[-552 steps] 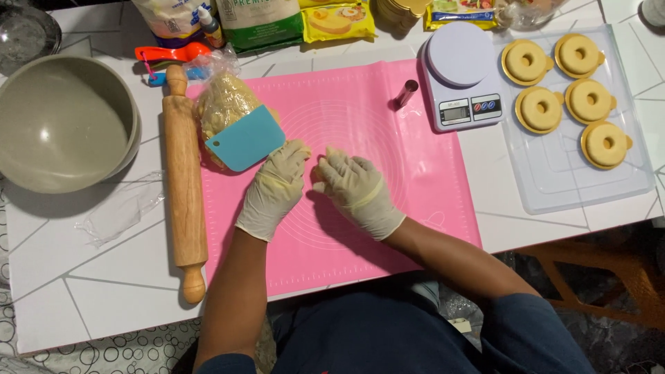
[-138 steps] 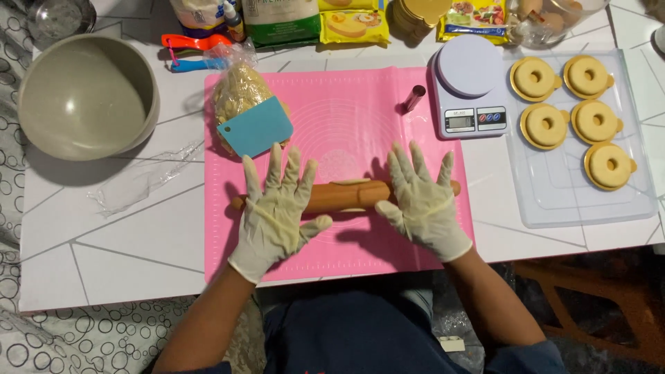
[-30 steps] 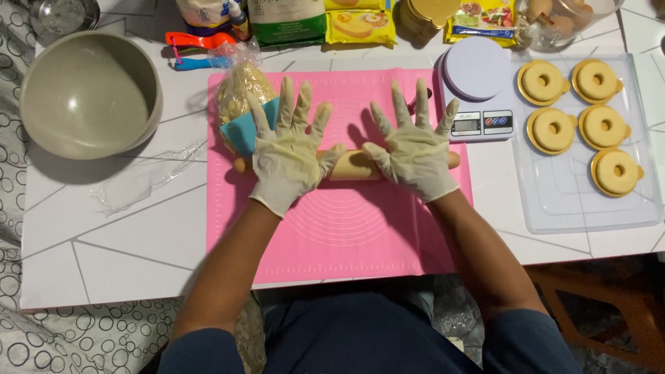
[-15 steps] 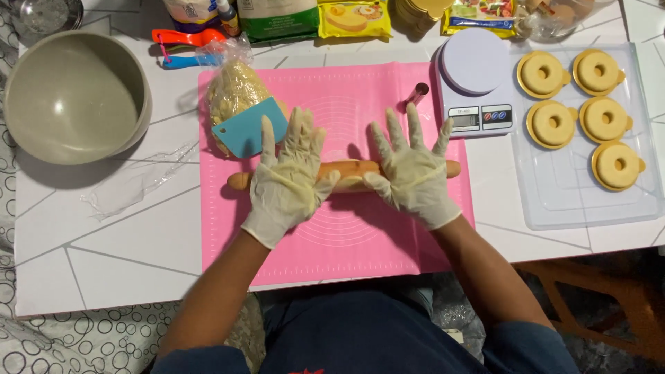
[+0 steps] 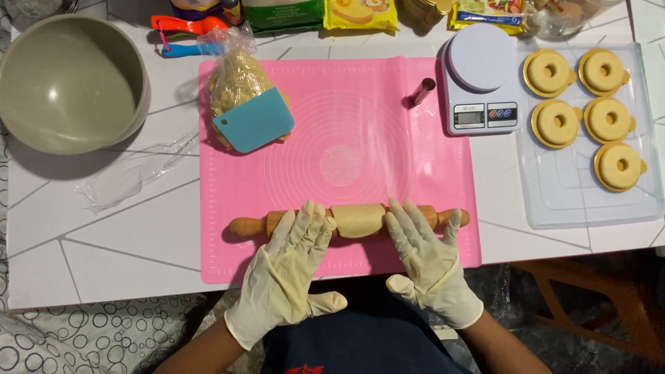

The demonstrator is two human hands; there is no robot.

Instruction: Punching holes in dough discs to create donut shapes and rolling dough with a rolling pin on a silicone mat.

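At a white tiled worktop point(image 5: 104, 235), your two gloved hands press flat on a wooden rolling pin point(image 5: 350, 220) lying crosswise near the front edge of a pink silicone baking mat point(image 5: 346, 111). A sheet of pale dough point(image 5: 357, 219) is wrapped around the middle of the pin, between your hands.

Your left hand point(image 5: 287, 273) lies wide open, fingers spread, fingertips on the pin just left of the dough. Your right hand point(image 5: 429, 263) is equally open, fingertips resting just right of it. Neither hand grips anything.

To roll well here, keep both palms flat and press evenly so the pin stays square to the mat. Keep your fingers off the dough itself. It looks soft and would likely dent or tear if you bore down too hard.

Away from your hands, a large grey round bowl point(image 5: 69, 83) sits at the far left. A clear plastic tray point(image 5: 589, 187) at right carries five ring-shaped pieces in golden cups point(image 5: 557, 123). A white kitchen scale point(image 5: 481, 79) stands beside the mat. A bag of dough under a teal plastic scraper point(image 5: 255, 123) rests on the mat's far left corner, and a small metal tube point(image 5: 421, 91) lies near the scale.
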